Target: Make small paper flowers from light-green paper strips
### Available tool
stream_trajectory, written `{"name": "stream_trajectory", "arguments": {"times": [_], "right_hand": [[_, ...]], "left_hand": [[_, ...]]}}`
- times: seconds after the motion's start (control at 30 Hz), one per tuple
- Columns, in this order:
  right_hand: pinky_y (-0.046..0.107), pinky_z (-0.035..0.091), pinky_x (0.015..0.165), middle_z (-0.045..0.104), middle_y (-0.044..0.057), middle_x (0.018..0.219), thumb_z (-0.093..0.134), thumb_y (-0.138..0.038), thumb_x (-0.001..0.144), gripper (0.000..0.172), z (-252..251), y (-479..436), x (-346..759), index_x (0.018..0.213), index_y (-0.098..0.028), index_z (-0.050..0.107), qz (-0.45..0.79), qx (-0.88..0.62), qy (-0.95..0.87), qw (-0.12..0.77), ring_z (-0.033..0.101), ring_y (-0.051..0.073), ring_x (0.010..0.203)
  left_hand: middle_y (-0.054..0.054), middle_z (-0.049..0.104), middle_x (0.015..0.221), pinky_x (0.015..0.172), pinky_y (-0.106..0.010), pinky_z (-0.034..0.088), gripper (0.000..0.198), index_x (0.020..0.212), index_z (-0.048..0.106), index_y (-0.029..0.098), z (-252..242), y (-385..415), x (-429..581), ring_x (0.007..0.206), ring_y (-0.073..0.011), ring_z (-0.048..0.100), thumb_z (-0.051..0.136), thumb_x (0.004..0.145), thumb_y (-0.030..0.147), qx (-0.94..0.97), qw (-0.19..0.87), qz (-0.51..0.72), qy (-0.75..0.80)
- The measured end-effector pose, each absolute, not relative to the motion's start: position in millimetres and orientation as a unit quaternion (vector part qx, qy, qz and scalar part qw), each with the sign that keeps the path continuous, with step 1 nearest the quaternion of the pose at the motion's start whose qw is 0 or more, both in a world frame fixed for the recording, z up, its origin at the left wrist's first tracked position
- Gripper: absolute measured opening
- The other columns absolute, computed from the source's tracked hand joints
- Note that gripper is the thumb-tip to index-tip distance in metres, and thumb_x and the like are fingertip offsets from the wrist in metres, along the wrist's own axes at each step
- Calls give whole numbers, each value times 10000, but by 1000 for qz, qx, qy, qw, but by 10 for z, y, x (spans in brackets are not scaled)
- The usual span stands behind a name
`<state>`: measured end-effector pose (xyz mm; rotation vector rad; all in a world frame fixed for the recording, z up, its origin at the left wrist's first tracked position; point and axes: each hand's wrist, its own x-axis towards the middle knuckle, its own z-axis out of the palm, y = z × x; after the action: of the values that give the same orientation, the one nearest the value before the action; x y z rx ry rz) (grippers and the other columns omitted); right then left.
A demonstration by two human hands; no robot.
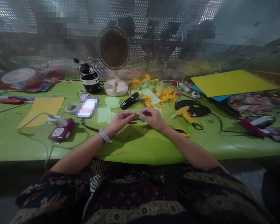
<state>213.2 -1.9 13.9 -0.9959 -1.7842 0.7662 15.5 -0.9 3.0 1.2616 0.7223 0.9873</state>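
My left hand point(121, 122), with a white band on its wrist, is closed in a pinch at the middle of the green table point(140, 149). Close to its fingertips, my right hand point(154, 118) pinches too. Something small and pale lies between the fingertips, too small to make out. Just beyond the hands is a black stapler point(129, 100). Light green paper squares point(104, 114) lie left of it. Behind and to the right is a pile of yellow paper flowers point(165, 94) with green pieces among them.
A white fan point(116, 88) and a dark bottle point(90, 81) stand at the back. To the left are a lit phone point(87, 108) and a purple power socket point(61, 130). Right of the hands lie a yellow glue gun point(186, 115), yellow-handled scissors point(180, 132) and cables.
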Motion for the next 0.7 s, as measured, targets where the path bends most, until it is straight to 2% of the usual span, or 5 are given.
{"name": "stream_trajectory", "arguments": {"times": [0.17,0.37,0.53,0.7], "right_hand": [[330,540,699,682,31,763,724,-519,804,344,136,-21,2122,784,-187,638,318,-405,-725,458,635,166,679],[270,497,590,620,-4,756,748,-590,779,440,198,-22,2140,854,-210,539,381,-420,-664,487,593,133,645],[250,441,530,557,-30,604,596,-657,881,478,257,-54,2158,746,-207,505,406,-432,-700,398,537,113,537],[250,341,482,434,-61,518,549,-584,921,444,228,-74,2145,682,-225,442,374,-429,-742,354,426,111,475]], "left_hand": [[-81,790,894,867,-422,626,462,894,759,133,21,-4,154,924,-246,763,844,686,537,552,638,436,314],[-71,778,862,858,-418,621,473,864,741,124,52,-30,166,902,-255,767,853,668,539,537,648,435,321],[-35,735,766,839,-377,622,432,801,713,114,66,-49,159,875,-233,769,856,686,505,538,669,405,315],[-56,753,818,813,-336,617,456,846,720,109,66,-48,152,868,-227,771,874,665,499,526,695,379,312]]}}
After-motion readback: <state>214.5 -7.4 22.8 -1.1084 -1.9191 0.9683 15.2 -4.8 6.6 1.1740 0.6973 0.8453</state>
